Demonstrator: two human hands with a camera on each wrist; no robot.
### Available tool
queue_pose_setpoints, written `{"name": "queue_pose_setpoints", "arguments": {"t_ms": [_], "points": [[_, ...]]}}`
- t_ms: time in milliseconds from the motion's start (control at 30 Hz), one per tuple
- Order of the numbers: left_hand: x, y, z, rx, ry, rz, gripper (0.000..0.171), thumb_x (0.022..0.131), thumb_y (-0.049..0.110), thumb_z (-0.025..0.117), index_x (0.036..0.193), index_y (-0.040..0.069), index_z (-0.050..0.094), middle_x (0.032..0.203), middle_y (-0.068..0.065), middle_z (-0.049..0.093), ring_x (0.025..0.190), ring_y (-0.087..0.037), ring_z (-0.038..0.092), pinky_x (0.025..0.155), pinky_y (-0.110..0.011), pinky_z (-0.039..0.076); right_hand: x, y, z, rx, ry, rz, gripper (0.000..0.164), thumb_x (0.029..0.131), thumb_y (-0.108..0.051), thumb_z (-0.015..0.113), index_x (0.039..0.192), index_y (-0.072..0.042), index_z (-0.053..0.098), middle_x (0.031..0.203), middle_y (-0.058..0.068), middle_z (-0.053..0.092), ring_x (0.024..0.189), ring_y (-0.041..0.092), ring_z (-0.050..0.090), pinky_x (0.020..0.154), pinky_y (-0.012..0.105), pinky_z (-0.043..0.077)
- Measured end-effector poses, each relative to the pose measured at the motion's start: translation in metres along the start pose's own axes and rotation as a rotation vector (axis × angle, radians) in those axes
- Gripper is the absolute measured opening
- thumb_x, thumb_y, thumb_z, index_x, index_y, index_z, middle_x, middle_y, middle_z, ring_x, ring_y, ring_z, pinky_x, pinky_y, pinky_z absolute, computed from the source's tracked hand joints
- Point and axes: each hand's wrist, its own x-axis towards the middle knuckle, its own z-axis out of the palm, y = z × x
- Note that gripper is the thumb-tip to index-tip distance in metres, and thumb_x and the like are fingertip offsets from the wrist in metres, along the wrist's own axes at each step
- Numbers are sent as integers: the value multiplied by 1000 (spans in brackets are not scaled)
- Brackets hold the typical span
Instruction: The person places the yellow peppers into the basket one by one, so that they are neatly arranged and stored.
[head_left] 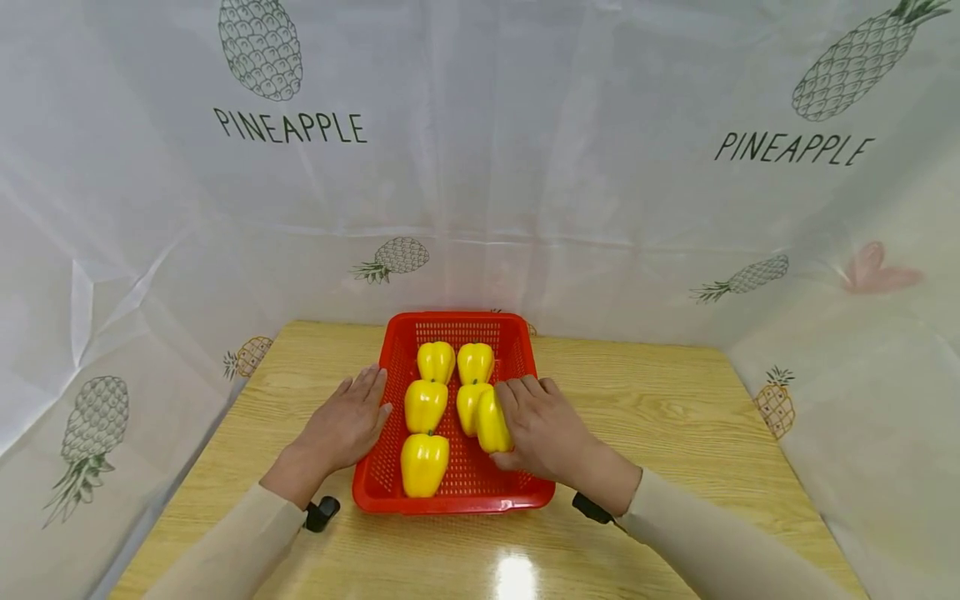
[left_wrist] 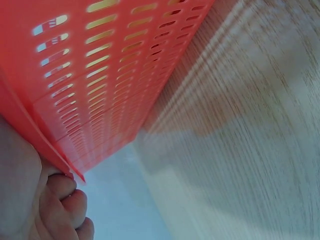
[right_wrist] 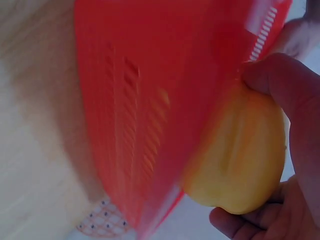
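Observation:
My right hand [head_left: 542, 421] grips a yellow bell pepper [right_wrist: 240, 155], thumb on one end and fingers round the other. In the right wrist view this pepper is at the rim of the red basket [head_left: 450, 505]; from the head view it overlaps another pepper [head_left: 468, 407]. My left hand [head_left: 351, 421] holds the basket's left rim, thumb over the edge and fingers along the outside. Inside the basket, three peppers form a left column, the nearest pepper [head_left: 424, 467] close to the front wall. A further pepper [head_left: 476, 362] stands at the back right.
The basket stands on a light wooden table [head_left: 637, 400]. Behind and beside the table hangs a pale sheet [head_left: 517, 183] printed with pineapples. Dark wrist cameras are strapped at both wrists, the left camera [head_left: 322, 513] near the basket's front left corner.

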Motion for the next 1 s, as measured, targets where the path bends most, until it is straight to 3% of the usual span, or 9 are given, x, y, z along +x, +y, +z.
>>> {"name": "queue_pose_setpoints", "arguments": {"t_ms": [400,633,1000], "points": [[2,1,2,-23,-1,-4,66,111,28,51,160,-12,32,167,-31,32,157,-46,31,128,-61,27,0,-20,9,42,-138,-33,84,81,-73,72,129,-5,59,113,6,68,99,23,57,80,35,46],[1,1,1,-43,-14,-15,67,111,28,51,161,-11,30,168,-31,31,157,-46,30,128,-61,25,1,-23,12,81,-203,-49,91,83,-76,73,135,-3,58,120,8,68,106,24,57,87,36,50],[1,1,1,-49,-20,-25,67,111,28,51,161,-11,30,168,-31,31,157,-46,30,128,-61,26,5,-25,18,139,-272,-86,92,84,-75,73,138,-3,55,117,7,65,102,21,54,90,29,52]]}}
